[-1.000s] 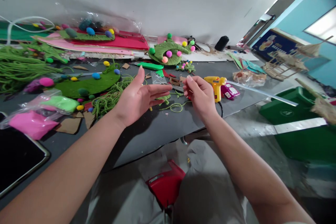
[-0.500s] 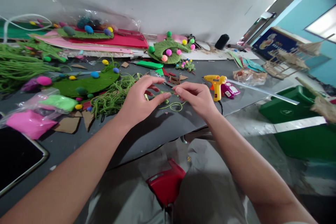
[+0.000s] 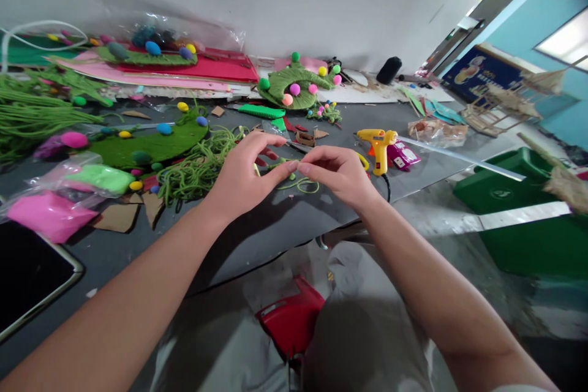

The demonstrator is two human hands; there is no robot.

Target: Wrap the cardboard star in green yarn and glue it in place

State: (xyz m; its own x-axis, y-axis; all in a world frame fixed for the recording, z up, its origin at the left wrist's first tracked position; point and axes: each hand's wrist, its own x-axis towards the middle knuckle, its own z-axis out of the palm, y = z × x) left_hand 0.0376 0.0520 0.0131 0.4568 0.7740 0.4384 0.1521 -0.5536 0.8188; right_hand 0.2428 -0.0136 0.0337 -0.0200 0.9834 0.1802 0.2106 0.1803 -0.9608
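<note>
My left hand (image 3: 248, 170) is curled over the table with its thumb against a thin green yarn-covered piece (image 3: 275, 165), partly hidden by the fingers. My right hand (image 3: 339, 174) pinches at the same place, its fingertips meeting my left thumb tip. A loose loop of green yarn (image 3: 309, 188) hangs or lies just below the fingertips. Behind the right hand lie scissors (image 3: 299, 147), mostly covered, with a bit of yellow handle showing. To the left of my left hand is a tangled heap of green yarn (image 3: 197, 165).
A yellow glue gun (image 3: 379, 148) with a clear stick stands right of my hands, its cord running toward the table edge. Green yarn-wrapped shapes with pompoms (image 3: 275, 89) lie behind. Cardboard scraps (image 3: 117, 218), a tablet (image 3: 34, 275) and a green bin (image 3: 509, 187) surround the area.
My right hand has moved slightly left, and its fingertips now touch those of my left hand. More of the yellow scissor handle shows. The left hand has barely moved.
</note>
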